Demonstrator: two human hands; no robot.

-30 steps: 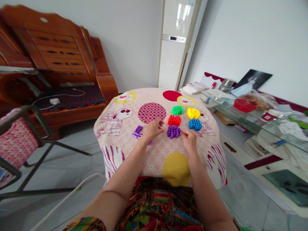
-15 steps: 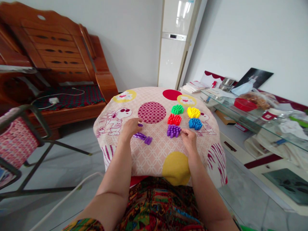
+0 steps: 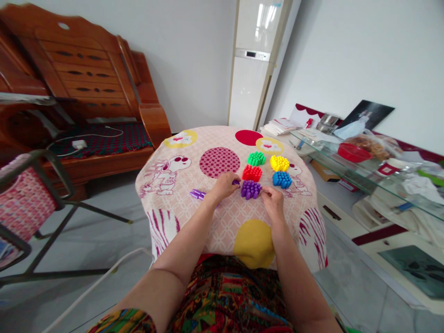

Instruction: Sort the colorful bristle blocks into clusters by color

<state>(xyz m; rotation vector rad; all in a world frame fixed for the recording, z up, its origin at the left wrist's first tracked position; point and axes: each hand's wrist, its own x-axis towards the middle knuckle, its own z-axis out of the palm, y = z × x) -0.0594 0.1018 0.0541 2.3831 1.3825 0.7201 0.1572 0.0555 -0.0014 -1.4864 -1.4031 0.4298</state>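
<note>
Five clusters of upright plastic pegs stand on the cloth-covered table: green, yellow, red, blue and purple. My left hand is closed, pinching a purple peg at the purple cluster's left edge. My right hand rests closed against the cluster's right side, fingertips touching it. A few loose purple pegs lie on the cloth to the left of my left hand.
A wooden bench and a metal-framed chair stand to the left. A white floor-standing air conditioner is behind the table. A glass shelf with a red bowl, papers and clutter runs along the right.
My left hand reached left to the loose purple pegs, took one, and came back to the purple cluster. The right hand stayed at the cluster.
</note>
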